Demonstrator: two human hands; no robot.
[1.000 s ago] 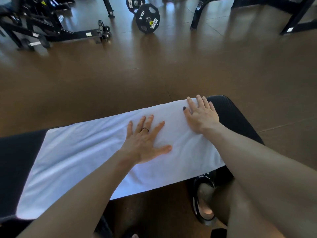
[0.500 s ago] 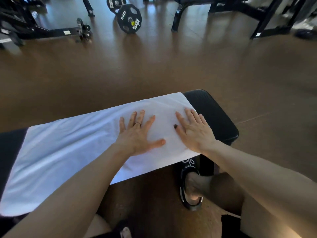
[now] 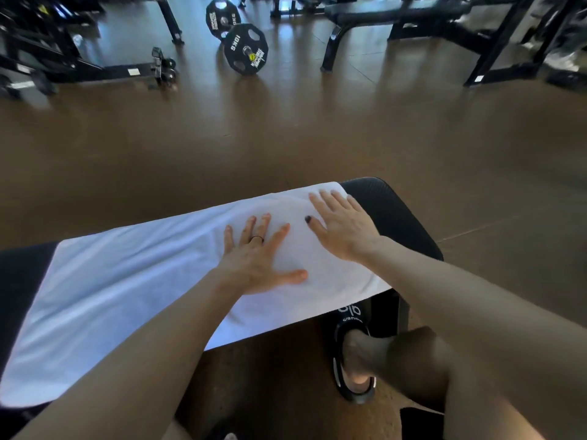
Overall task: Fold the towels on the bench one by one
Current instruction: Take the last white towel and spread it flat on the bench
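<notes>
A white towel (image 3: 127, 290) lies spread flat along the black padded bench (image 3: 400, 223), covering most of its top and hanging slightly over the near edge. My left hand (image 3: 257, 262), a ring on one finger, rests palm down on the towel near its right part, fingers spread. My right hand (image 3: 343, 227) lies flat on the towel's far right corner, fingertips at the towel's end edge. Neither hand grips the cloth.
The bench's bare right end shows beyond the towel. My right foot in a black slide sandal (image 3: 352, 360) stands on the brown floor under the bench end. A barbell with 10 kg plates (image 3: 244, 47), another bench (image 3: 381, 17) and rack frames (image 3: 79, 68) stand farther back.
My right hand slid from the towel's near right part up toward its far right corner. My left hand stayed pressed in about the same spot. The camera view shifted.
</notes>
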